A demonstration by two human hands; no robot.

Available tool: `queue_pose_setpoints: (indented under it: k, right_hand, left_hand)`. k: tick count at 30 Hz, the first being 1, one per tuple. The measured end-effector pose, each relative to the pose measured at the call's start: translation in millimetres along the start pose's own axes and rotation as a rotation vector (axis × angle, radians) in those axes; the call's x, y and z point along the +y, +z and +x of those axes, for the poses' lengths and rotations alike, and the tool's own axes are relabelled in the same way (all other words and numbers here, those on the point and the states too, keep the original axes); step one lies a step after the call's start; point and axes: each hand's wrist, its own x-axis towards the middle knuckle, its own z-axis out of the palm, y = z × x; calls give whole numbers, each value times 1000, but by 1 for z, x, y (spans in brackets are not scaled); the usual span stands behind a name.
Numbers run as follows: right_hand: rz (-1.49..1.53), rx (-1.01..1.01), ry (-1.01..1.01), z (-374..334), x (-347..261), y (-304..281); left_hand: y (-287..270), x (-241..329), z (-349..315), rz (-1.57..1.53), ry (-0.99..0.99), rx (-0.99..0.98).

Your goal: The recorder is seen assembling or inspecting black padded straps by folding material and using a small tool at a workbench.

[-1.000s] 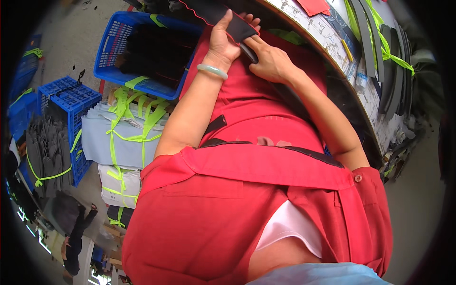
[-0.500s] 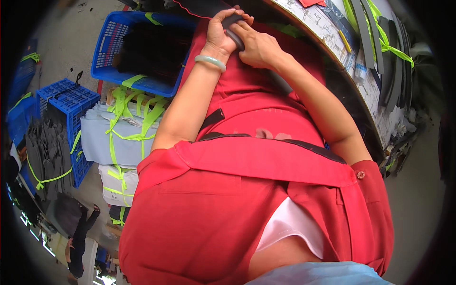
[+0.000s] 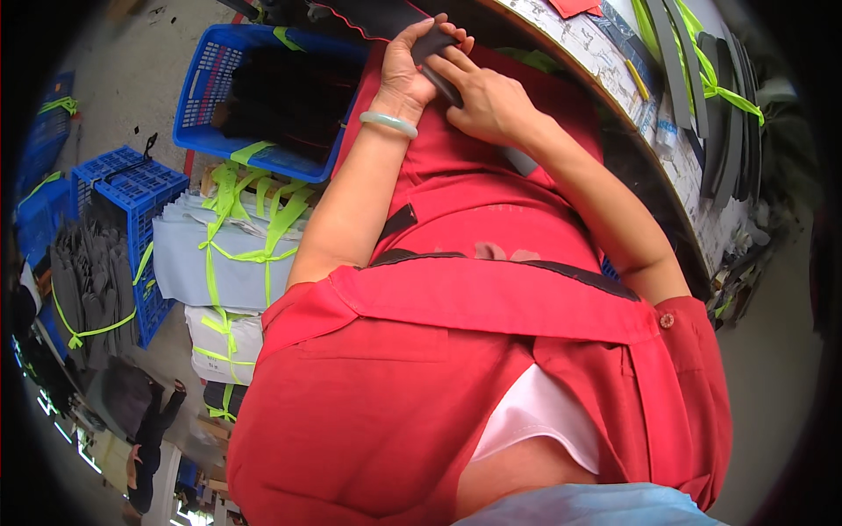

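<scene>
At the top middle, over the red apron on my lap, my two hands come together on a dark grey strip of sheet material [image 3: 433,42]. My left hand [image 3: 406,74], palm turned up with a pale bangle at its wrist, curls its fingers around the strip. My right hand [image 3: 494,103] presses its fingers on the strip's lower part from the right. Fingers cover much of the strip. Just beyond my left hand lies a black piece with a red edge [image 3: 373,16]; whether it joins the strip I cannot tell.
A blue crate [image 3: 189,136] with dark pieces stands at the left, beside light grey sheet bundles [image 3: 180,263] tied with neon straps. A worktable [image 3: 645,131] runs along the right, bearing dark strips [image 3: 732,131]. A person [image 3: 149,447] is far off at lower left.
My right hand has shifted slightly down and right, its fingers sliding along the strip. More of the strip's upper part shows in my left palm. The view has shifted a little.
</scene>
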Motion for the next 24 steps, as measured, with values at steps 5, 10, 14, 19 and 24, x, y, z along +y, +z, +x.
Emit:
queue_pose_setpoints:
  k: [5, 10, 14, 19, 24]
  right_hand:
    - [-52, -119, 97, 29, 8, 0]
    - [7, -112, 42, -2, 10, -5]
    - [-72, -58, 2, 11, 3, 4]
    - [-59, -90, 61, 17, 4, 6]
    - [-28, -56, 74, 1, 5, 4]
  left_hand:
    - [-1, -6, 13, 100, 36, -125]
    - [14, 0, -7, 76, 98, 84]
    - [-16, 4, 13, 148, 142, -12]
    - [5, -1, 1, 112, 43, 80]
    - [-10, 4, 14, 77, 35, -155]
